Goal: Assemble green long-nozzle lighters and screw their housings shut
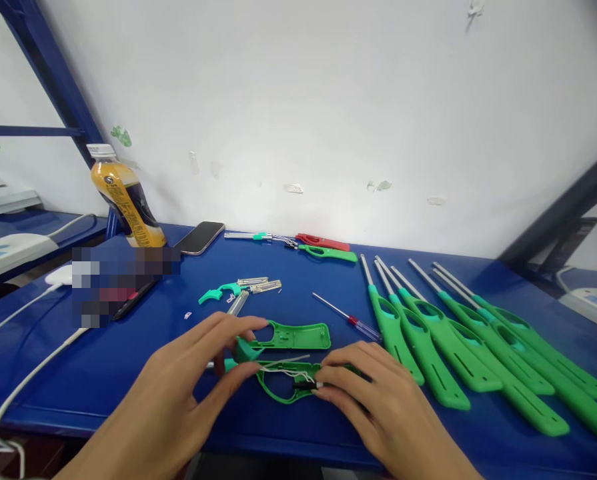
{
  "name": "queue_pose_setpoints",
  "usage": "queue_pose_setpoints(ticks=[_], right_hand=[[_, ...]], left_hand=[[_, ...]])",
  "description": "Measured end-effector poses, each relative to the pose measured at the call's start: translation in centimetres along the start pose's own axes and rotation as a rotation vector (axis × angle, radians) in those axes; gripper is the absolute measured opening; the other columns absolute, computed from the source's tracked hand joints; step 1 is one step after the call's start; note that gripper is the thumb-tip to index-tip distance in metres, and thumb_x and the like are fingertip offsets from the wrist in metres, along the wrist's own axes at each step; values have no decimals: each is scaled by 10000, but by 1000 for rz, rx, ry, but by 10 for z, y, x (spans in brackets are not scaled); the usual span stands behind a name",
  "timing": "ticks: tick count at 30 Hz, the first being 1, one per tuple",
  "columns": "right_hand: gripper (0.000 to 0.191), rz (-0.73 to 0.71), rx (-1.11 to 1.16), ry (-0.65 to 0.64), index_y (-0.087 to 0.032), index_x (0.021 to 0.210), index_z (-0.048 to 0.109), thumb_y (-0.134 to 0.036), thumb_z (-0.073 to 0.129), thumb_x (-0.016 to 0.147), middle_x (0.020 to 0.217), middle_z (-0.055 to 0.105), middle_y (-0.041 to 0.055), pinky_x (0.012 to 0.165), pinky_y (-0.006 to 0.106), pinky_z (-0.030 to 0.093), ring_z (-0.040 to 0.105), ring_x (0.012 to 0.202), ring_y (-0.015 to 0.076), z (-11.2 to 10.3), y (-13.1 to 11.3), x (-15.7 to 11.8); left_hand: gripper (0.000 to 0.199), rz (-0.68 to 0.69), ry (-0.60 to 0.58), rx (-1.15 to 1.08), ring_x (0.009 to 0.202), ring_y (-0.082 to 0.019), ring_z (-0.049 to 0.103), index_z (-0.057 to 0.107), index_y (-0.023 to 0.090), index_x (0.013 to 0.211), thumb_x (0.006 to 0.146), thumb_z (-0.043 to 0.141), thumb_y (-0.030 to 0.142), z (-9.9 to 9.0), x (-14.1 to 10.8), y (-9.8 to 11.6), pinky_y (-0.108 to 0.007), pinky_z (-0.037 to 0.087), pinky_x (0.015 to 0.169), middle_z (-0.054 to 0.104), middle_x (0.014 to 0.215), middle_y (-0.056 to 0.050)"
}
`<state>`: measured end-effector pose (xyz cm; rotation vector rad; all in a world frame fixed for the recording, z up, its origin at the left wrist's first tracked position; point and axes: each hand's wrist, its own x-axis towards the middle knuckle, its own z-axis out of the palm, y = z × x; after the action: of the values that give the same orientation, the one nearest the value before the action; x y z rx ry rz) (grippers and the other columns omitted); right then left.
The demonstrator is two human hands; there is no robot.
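Note:
My left hand pinches a small teal plastic piece between thumb and fingers. Under it lies an opened green lighter handle half with a finger loop. Thin white wires run along this half to a small black cylindrical part. The fingertips of my right hand close on the end of that black part, covering the rest of the handle. Just behind, a second green handle half rests with its hollow inside up, its loop end partly behind my left fingers.
Several assembled green lighters lie at right, beside a screwdriver. Behind my left hand are clear fuel tanks and teal pieces. A red handle half, phone and drink bottle are farther back; a white cable crosses the left.

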<state>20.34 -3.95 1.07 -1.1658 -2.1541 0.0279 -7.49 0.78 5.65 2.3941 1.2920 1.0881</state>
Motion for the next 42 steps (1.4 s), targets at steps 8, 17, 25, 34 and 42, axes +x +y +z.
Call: queue_pose_setpoints(ticks=[8,17,25,34,42], right_hand=[[191,1,26,-27,-261,1107,723,-296,551,1182,1069,791,-5,876,344,525,721,926,186,1,3,-1],[230,-22,32,15,-251,1087,719,-299,522,1194,1040,801,-9,876,326,509,718,888,175,0,1,1],[227,-7,32,4,-256,1091,708,-297,512,1196,1036,786,-20,883,334,502,708,895,175,0,-1,1],[228,16,30,-31,-253,1083,718,-281,517,1188,1029,783,3,855,362,526,705,903,203,1,-1,-2],[241,15,15,-43,-254,1089,724,-289,507,1190,1024,788,13,854,366,540,716,895,212,0,0,0]], left_hand=[[163,142,-103,-149,736,-105,799,789,304,962,1079,721,395,7,2,6,-130,594,706,811,907,78],[99,198,-131,-89,813,-113,844,737,331,1103,1130,664,392,16,-8,3,-136,614,761,859,1000,101],[278,211,-301,-56,935,-149,763,745,282,1082,1107,513,131,24,-13,0,-240,629,857,731,1155,-16],[348,160,-395,-18,888,-162,762,737,302,1084,1136,427,153,21,-16,-1,-259,612,851,751,1064,11],[372,174,-360,2,845,-156,781,758,313,1152,1125,418,164,24,-14,0,-240,641,819,766,1076,10]])
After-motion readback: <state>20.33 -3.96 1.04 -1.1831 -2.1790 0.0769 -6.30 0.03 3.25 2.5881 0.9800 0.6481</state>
